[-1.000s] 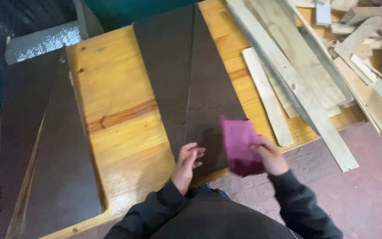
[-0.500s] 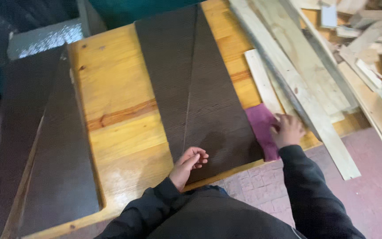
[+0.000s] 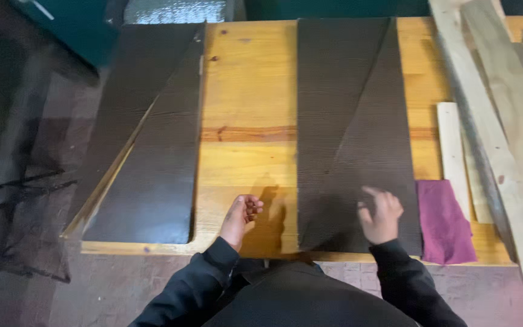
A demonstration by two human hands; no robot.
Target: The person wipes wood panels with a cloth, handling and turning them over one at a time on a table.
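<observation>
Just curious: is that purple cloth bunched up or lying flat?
Lying flat: the purple cloth rests spread on the wooden table beside the dark panel, in neither hand.

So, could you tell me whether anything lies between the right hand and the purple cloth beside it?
Nothing visible does. The right hand is over the near right corner of the dark brown panel, and the purple cloth lies flat on the wooden table just to its right, with only bare panel surface between them.

Glossy varnished pine tabletop (image 3: 249, 91) carrying matt, grain-textured dark brown panels (image 3: 352, 121), a soft matt purple cloth (image 3: 446, 221), and rough unfinished pale wooden slats (image 3: 491, 121) along the right side.
</observation>
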